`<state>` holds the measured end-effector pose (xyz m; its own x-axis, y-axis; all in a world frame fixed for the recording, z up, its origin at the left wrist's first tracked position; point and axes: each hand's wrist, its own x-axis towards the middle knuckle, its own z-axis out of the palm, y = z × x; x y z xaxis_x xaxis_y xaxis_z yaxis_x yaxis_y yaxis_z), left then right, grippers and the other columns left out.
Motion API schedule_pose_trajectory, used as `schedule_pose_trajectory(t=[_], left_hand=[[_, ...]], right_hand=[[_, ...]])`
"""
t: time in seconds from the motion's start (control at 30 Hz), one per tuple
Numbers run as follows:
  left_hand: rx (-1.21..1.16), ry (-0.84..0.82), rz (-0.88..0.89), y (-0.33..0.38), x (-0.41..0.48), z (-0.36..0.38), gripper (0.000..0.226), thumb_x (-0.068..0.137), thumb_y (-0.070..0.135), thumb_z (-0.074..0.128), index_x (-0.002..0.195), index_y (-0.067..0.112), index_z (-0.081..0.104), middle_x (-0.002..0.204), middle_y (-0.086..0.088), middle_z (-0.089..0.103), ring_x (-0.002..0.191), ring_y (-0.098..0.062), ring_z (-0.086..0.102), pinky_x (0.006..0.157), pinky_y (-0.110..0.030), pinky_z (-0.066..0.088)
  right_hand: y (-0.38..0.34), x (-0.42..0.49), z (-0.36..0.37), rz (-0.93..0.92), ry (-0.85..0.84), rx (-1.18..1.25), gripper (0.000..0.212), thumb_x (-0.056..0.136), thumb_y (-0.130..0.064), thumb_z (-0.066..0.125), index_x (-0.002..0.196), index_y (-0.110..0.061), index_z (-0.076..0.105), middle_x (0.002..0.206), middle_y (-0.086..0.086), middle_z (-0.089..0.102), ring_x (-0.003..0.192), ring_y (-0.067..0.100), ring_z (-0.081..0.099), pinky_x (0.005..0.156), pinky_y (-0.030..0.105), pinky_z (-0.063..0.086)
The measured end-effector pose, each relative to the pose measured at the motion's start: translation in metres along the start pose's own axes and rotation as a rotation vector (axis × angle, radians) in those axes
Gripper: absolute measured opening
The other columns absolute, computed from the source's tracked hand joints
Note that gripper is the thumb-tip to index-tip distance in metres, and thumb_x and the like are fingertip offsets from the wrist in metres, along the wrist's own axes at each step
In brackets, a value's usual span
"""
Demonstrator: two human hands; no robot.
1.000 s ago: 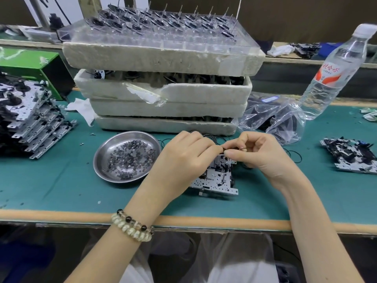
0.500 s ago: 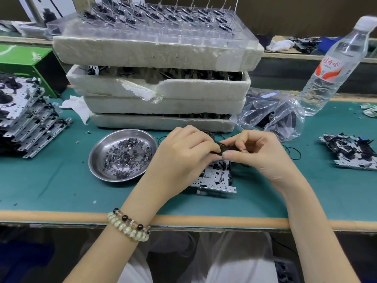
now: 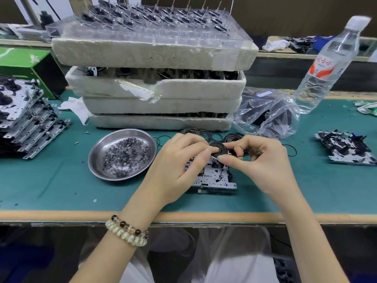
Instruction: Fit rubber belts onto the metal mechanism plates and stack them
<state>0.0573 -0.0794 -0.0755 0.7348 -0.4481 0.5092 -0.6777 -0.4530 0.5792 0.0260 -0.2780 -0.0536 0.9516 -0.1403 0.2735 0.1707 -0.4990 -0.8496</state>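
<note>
The mechanism plate [image 3: 216, 178] lies flat near the table's front edge [image 3: 61, 216]. The left hand [image 3: 175, 166] and right hand [image 3: 263, 166], fingers curled, pinch the black wheel [image 3: 219, 151] at its 12 o'clock end. Loose belts [image 3: 204, 132] lie just beyond. The steel dish [image 3: 122, 155] sits at 9 o'clock, and green mat [image 3: 306, 180] shows at 3.

My left hand [image 3: 173, 166] covers the mechanism plate's [image 3: 214, 176] left half. My right hand [image 3: 263, 164] hides most of the rubber belt [image 3: 238, 155]. The water bottle's cap [image 3: 360, 21] blurs; the plate stack [image 3: 22, 119] runs off the left edge.

Teal table [image 3: 51, 180], green box [image 3: 24, 64]
</note>
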Motion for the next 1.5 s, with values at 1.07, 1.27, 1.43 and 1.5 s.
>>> schedule_pose_trajectory(t=[1.07,1.27,1.43,1.5], left_hand=[[-0.154,-0.088,-0.313,-0.005,-0.002,0.01,0.062,0.094,0.056,0.003,0.11,0.051,0.063,0.15,0.01,0.049,0.151,-0.013,0.011,0.122,-0.042,0.01],[-0.114,-0.06,-0.303,-0.003,-0.003,0.009,0.064,0.094,0.054,0.003,0.114,0.046,0.063,0.147,0.01,0.052,0.149,-0.013,0.015,0.121,-0.041,0.013],[-0.198,0.015,-0.275,0.003,-0.008,0.005,0.037,0.099,0.049,0.011,0.102,0.062,0.045,0.125,0.002,0.068,0.141,-0.016,0.027,0.116,-0.044,0.019],[-0.226,0.018,-0.255,0.004,-0.008,0.004,0.034,0.1,0.047,0.013,0.104,0.061,0.044,0.118,0.0,0.071,0.138,-0.015,0.029,0.115,-0.044,0.019]], right_hand=[[-0.034,-0.057,0.07,-0.266,0.044,-0.625,0.026,0.096,-0.027,0.04,0.091,-0.015,0.063,0.095,-0.004,0.063,0.093,0.024,0.048,0.08,0.04,0.038],[-0.024,-0.054,0.056,-0.396,0.066,-0.666,0.023,0.095,-0.025,0.048,0.082,-0.013,0.063,0.106,-0.003,0.064,0.097,0.026,0.048,0.082,0.039,0.037],[-0.005,-0.048,0.023,-0.307,0.193,-0.446,0.02,0.091,-0.026,0.059,0.079,-0.014,0.068,0.1,-0.001,0.062,0.097,0.021,0.047,0.088,0.028,0.035],[0.002,-0.047,0.005,-0.182,0.234,-0.389,0.021,0.09,-0.029,0.058,0.078,-0.016,0.066,0.091,-0.005,0.06,0.09,0.016,0.047,0.083,0.024,0.034]])
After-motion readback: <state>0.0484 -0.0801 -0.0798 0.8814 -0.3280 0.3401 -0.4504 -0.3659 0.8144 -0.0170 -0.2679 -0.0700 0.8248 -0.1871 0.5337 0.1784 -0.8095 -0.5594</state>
